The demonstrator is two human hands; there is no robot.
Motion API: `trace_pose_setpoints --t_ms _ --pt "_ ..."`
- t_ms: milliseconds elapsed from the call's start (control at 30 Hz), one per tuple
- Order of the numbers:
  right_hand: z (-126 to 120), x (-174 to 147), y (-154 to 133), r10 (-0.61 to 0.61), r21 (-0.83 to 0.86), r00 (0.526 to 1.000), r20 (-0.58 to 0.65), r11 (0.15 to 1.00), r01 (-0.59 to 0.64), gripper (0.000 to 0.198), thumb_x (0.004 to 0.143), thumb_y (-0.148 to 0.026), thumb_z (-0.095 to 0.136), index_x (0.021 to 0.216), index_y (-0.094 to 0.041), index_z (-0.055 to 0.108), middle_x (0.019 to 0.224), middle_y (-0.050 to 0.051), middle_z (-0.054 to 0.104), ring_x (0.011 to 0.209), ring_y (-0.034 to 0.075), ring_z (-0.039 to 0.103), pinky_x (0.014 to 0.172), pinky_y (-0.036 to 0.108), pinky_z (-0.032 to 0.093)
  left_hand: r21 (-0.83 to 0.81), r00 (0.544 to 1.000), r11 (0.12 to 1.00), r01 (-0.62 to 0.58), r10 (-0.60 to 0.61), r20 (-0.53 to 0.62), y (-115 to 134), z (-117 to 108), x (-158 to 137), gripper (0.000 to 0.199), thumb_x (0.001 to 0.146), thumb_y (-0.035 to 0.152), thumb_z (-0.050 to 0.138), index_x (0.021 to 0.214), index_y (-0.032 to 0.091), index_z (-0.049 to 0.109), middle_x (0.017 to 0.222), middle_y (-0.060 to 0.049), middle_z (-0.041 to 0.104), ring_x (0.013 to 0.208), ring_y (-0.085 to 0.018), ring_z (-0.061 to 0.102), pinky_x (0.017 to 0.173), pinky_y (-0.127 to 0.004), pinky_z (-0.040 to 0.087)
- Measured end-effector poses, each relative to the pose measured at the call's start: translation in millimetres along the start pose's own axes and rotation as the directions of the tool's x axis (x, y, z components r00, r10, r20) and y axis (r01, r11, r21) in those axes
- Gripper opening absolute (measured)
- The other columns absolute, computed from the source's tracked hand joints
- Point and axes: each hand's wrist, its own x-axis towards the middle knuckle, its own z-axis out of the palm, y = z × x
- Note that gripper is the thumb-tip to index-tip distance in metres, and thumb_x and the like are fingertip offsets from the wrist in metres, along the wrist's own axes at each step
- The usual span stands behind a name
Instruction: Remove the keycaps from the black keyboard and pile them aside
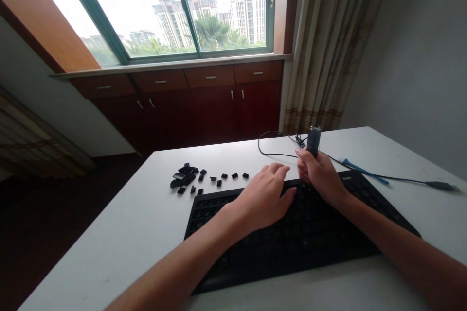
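A black keyboard (255,257) lies at an angle on the white table, with the key sockets at its left end bare of caps. My left hand (268,194) rests over the keyboard's upper middle, fingers stretched out and thumb apart, holding nothing visible. Just to its right, my right hand (319,172) is closed in a fist around a dark grey handled tool (314,142). The tool stands upright with a metallic end at the top; its lower end is hidden by the fist and the keys. Loose black keycaps (186,175) lie piled and scattered beyond the keyboard's left part.
A thin black cable (268,153) loops behind my hands. A slim blue tool (365,172) lies beyond the keyboard's right end, near a dark grey long piece (440,185) at the right. The table's far edge (204,147) faces a red-brown cabinet (189,112) under the window.
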Motion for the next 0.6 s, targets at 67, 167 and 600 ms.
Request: trace_pose_setpoints --t_ms 67,167,600 --pt "2 2 3 0.032 -0.036 0.998 0.048 0.999 -0.03 0.045 0.09 -0.037 0.066 0.058 -0.022 0.04 0.048 -0.007 0.034 0.04 0.007 0.031 0.039 0.023 0.027 -0.04 1.0 0.999 0.016 -0.016 0.012 11 13 2 0.049 0.099 0.035 0.054 0.139 0.008 0.051 0.14 -0.019 0.058 0.131 -0.031 0.055 0.114 -0.042 0.046" --pt "3 1 5 0.047 0.007 0.995 0.085 0.999 -0.048 0.046 0.09 -0.037 0.067 0.056 -0.022 0.039 0.049 -0.008 0.033 0.042 0.008 0.028 0.04 0.023 0.025 -0.059 0.997 0.995 0.081 -0.081 0.003 22 28 6 0.051 0.099 0.031 0.047 0.143 0.004 0.044 0.142 -0.022 0.055 0.134 -0.032 0.053 0.117 -0.043 0.042" --pt "6 -10 0 -0.179 0.166 0.982 -0.06 0.968 0.187 0.045 0.092 -0.036 0.065 0.058 -0.023 0.039 0.048 -0.008 0.033 0.041 0.008 0.028 0.039 0.024 0.026 -0.165 0.996 0.982 0.089 -0.093 -0.013 24 43 14 0.06 0.099 0.024 0.045 0.152 -0.001 0.029 0.137 -0.027 0.062 0.122 -0.037 0.064 0.105 -0.049 0.05"
